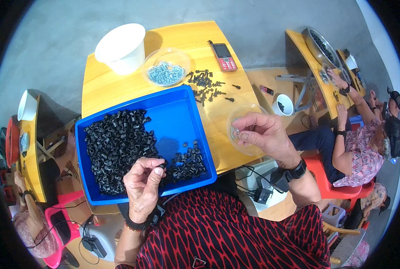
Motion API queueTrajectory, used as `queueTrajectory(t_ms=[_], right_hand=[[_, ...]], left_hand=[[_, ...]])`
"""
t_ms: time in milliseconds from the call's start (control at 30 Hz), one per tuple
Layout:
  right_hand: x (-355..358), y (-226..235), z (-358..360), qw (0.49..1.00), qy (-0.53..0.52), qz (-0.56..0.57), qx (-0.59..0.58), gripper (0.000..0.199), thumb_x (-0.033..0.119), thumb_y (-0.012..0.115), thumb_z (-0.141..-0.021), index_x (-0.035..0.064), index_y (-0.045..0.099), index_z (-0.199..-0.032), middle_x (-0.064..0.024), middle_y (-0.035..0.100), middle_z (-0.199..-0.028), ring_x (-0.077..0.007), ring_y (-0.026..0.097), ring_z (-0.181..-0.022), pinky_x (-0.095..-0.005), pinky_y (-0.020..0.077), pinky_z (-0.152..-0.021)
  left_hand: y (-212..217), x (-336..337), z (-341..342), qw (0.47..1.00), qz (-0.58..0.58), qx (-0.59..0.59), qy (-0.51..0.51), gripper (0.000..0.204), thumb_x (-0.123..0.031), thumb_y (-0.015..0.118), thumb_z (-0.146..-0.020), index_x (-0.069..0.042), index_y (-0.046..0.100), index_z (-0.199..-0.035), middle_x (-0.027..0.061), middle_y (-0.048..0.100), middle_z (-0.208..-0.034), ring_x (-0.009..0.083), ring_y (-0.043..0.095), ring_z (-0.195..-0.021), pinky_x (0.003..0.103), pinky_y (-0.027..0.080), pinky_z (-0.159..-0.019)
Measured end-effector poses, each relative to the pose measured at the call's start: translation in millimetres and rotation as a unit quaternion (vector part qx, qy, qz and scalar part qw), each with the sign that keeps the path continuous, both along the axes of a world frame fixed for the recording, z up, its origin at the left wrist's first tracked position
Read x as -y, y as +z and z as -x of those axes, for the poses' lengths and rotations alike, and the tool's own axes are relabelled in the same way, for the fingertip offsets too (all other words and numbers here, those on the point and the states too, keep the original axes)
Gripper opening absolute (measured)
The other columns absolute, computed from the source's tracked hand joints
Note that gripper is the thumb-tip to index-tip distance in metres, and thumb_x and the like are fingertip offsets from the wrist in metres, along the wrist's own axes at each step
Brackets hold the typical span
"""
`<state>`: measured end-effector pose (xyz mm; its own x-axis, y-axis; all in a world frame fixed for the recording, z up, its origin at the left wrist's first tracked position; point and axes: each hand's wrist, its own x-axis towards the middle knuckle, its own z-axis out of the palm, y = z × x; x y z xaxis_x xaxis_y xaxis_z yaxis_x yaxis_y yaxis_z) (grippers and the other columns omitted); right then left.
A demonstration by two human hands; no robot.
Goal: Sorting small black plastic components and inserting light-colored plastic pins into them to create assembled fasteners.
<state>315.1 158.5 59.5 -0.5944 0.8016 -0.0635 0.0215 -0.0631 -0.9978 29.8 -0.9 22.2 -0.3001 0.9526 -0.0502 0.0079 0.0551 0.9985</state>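
My left hand [141,184] is over the near edge of a blue tray [173,107], thumb and fingers closed on a small black plastic piece [163,165]. In the tray lies a big heap of black plastic pieces [117,145], with a smaller pile of dark parts [189,161] at its near right. My right hand [267,136] hovers above a clear round dish [253,151] at the table's right edge, fingertips pinched together. Small silvery parts show beside those fingertips; whether they are gripped or lie in the dish, I cannot tell.
On the yellow table [227,152] stand a white tub [126,49], a clear bowl of silvery screws [166,73], loose black screw-like parts [204,83] and a red keypad phone [223,57]. Other people work at tables on both sides. A white bucket [282,104] stands at right.
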Motion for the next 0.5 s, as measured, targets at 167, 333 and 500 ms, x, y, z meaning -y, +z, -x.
queueTrajectory(t_ms=[167,333,500], right_hand=[[1.6,0.0,9.3,0.999,0.012,0.032,-0.039,0.022,-0.002,0.066,-0.091,-0.0012,0.067,-0.113,-0.0084,0.067,-0.096,-0.0149,0.066,-0.084,-0.0272,0.055,-0.075],[1.0,-2.7,13.8,0.998,0.009,0.041,-0.045,0.021,0.001,0.067,-0.092,-0.0015,0.067,-0.113,-0.0092,0.07,-0.098,-0.0152,0.07,-0.083,-0.0256,0.0567,-0.073],[2.3,-4.0,18.5,0.995,0.001,0.069,-0.076,0.02,-0.001,0.066,-0.092,-0.0029,0.067,-0.112,-0.012,0.071,-0.099,-0.0172,0.071,-0.084,-0.0266,0.0576,-0.072]], left_hand=[[-1.8,0.6,0.9,1.0,-0.01,-0.012,-0.003,0.015,-0.011,0.066,-0.095,0.001,0.066,-0.103,0.0045,0.064,-0.095,0.0108,0.063,-0.081,0.026,0.055,-0.073],[-2.2,1.0,1.2,1.0,-0.007,-0.008,-0.005,0.014,-0.01,0.067,-0.095,0.001,0.066,-0.103,0.0046,0.064,-0.094,0.0107,0.063,-0.081,0.025,0.054,-0.072],[-2.7,0.7,1.3,1.0,-0.007,-0.001,-0.009,0.014,-0.011,0.067,-0.095,0.001,0.066,-0.103,0.0045,0.064,-0.095,0.0106,0.063,-0.081,0.025,0.054,-0.072]])
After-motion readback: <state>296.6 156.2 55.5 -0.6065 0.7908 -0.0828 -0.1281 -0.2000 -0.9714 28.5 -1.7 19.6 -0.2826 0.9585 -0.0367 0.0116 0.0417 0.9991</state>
